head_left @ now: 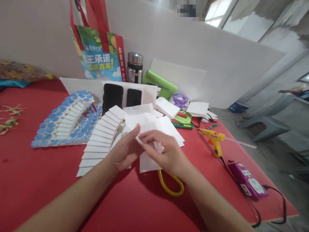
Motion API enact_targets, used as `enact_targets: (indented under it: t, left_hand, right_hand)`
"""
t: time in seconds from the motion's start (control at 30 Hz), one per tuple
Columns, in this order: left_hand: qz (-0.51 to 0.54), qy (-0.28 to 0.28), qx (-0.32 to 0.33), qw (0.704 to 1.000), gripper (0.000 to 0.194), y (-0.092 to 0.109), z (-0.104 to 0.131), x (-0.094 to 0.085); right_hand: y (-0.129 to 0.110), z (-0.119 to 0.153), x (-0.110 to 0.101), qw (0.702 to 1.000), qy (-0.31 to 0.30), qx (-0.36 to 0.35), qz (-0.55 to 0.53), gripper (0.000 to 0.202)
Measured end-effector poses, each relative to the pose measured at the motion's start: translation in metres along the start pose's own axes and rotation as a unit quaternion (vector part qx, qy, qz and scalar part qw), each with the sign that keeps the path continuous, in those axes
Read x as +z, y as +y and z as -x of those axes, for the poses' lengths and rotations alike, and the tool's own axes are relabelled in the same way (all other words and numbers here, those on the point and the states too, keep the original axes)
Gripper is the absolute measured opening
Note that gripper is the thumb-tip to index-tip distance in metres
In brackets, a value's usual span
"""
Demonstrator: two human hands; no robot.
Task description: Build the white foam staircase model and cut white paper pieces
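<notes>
Both of my hands meet over the middle of the red table around thin white paper [142,122]. My left hand [126,149] is closed on the paper's near edge, thumb up. Beside it on the right, my right hand [164,149] pinches the same paper between thumb and fingers. Under them lie more white sheets [149,162] and a yellow loop-shaped handle [171,190], partly hidden by my right hand. Left of my hands, white strips [98,145] overlap in a curved, stepped row. Farther left stands a white stepped model edged with blue pieces [62,119].
Two dark phones [113,96] [134,97] lean on a white board behind, near a steel flask [135,67] and a bag [101,54]. At right lie a green cutter [182,125], a yellow glue gun [214,140] and a purple box [248,180] with black cables.
</notes>
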State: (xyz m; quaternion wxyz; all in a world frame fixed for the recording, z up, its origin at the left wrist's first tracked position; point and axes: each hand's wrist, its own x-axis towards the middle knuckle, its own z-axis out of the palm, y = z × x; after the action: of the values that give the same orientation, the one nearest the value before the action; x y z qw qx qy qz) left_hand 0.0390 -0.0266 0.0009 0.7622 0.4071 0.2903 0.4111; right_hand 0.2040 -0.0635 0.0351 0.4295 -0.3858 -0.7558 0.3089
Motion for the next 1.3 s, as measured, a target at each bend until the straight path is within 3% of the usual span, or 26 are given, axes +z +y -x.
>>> enact_targets:
  t: [0.07,0.1,0.23,0.27,0.4,0.53,0.67,0.8,1.13,1.3]
  left_hand:
    - [0.038,0.039,-0.042,0.998,0.036,0.0,-0.001,-0.005]
    - [0.061,0.046,-0.059,0.995,0.032,0.001,-0.002,-0.007]
    - [0.154,0.048,-0.091,0.983,0.034,0.011,-0.002,-0.01]
    - [0.172,0.057,-0.101,0.978,0.036,0.014,-0.001,-0.009]
    - [0.209,0.073,-0.145,0.964,0.043,0.016,0.002,-0.002]
    - [0.197,0.036,-0.148,0.969,0.048,0.01,-0.001,-0.001]
    - [0.095,0.083,-0.077,0.989,0.044,0.006,-0.004,-0.009]
    - [-0.006,0.105,-0.022,0.994,0.045,0.003,-0.005,-0.017]
    - [-0.037,0.038,0.008,0.999,0.031,0.005,-0.004,-0.026]
    - [-0.035,0.054,0.038,0.997,0.028,0.008,-0.002,-0.022]
  right_hand:
    - [0.002,0.007,0.004,0.999,-0.032,-0.043,0.002,0.004]
    - [0.004,0.009,0.0,0.999,-0.009,-0.047,0.004,0.007]
    - [0.027,0.007,-0.032,0.973,0.22,0.073,-0.017,0.019]
    - [0.034,0.005,-0.039,0.964,0.235,0.111,-0.057,0.026]
    - [0.058,0.002,-0.046,0.92,0.133,0.256,-0.267,0.044]
    - [0.058,0.003,-0.041,0.884,0.071,0.32,-0.334,0.039]
    - [0.055,0.004,-0.048,0.893,0.095,0.31,-0.313,0.038]
    - [0.059,0.004,-0.058,0.899,0.074,0.306,-0.304,0.038]
    - [0.063,0.007,-0.07,0.903,0.073,0.264,-0.332,0.031]
    - [0.057,0.006,-0.07,0.892,0.083,0.269,-0.353,0.024]
